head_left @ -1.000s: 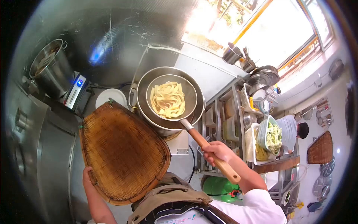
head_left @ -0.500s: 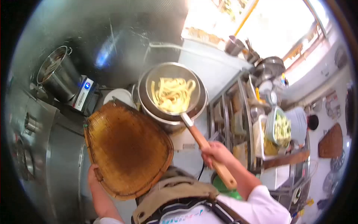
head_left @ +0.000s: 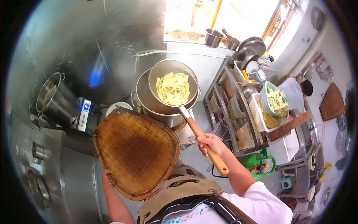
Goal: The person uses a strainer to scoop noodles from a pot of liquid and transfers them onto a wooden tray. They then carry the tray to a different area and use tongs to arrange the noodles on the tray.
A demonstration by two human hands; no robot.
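Observation:
My right hand (head_left: 211, 145) is wrapped round the long wooden handle of a metal strainer (head_left: 153, 80). In the strainer's bowl lies a heap of wide pale noodles (head_left: 173, 89). The bowl is above the back right of a large steel pot (head_left: 164, 118) and hides part of its opening; brown liquid shows inside. My left hand (head_left: 108, 178) grips the near left rim of a broad woven bamboo tray (head_left: 134, 153), browned in the middle. The tray is tilted in front of the pot, and nothing lies on it.
At the left, a tall steel pot (head_left: 59, 100) stands beside a box-like device with a blue light (head_left: 85, 112). A metal rack (head_left: 220, 89) on the right carries baskets and a tub of chopped greens (head_left: 276, 102). Beyond it is another person (head_left: 292, 93). A green gas cylinder (head_left: 253, 164) stands below.
The strainer has shifted towards the pot's back right, uncovering more liquid. The noodles have gathered into a tighter heap. Both hands keep their grips while the view has turned slightly.

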